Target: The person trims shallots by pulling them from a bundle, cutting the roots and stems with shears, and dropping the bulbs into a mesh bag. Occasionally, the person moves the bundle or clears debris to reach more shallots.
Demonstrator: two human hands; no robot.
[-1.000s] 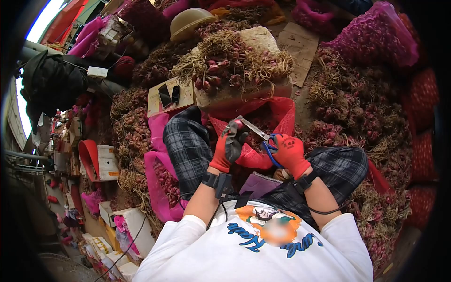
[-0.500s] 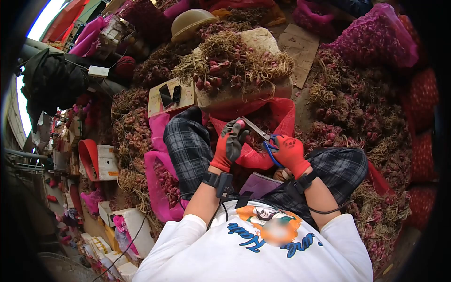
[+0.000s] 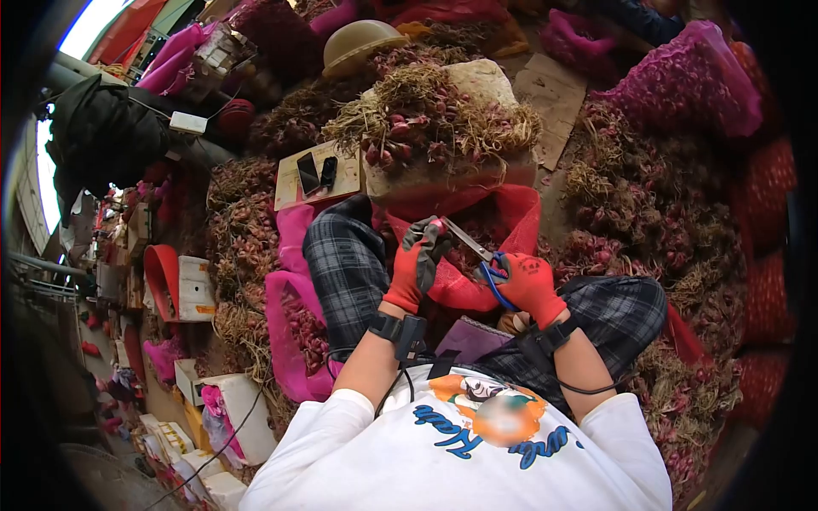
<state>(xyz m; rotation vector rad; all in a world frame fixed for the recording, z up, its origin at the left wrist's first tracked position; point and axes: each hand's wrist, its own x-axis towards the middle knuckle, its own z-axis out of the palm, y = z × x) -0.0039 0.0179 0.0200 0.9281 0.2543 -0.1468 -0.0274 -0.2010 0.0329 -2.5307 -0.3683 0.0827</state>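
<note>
My left hand [image 3: 419,260], in a red glove with a dark grey palm, pinches a small pink-red shallot [image 3: 440,225] at its fingertips. Wrapped round the blue handles of a pair of scissors [image 3: 469,242] is my right hand [image 3: 527,285], also gloved in red. The metal blades reach up and left, their tips right beside the shallot. Below both hands, between my knees, a red mesh bag [image 3: 521,223] lies with its mouth spread and shallots inside. In front of it, a heap of shallots with dry stalks [image 3: 400,119] rests on a pale block [image 3: 486,81].
Left of my knee are a pink bag of shallots [image 3: 300,328] and a board [image 3: 348,175] carrying a phone [image 3: 308,174]. More shallots [image 3: 648,196] cover the ground at right. A full purple net sack [image 3: 699,81] stands at the back right, a beige helmet-like bowl [image 3: 362,44] at the back.
The whole view has shifted slightly as my head moved. Both hands keep nearly the same pose, with the shallot and scissors still held close together.
</note>
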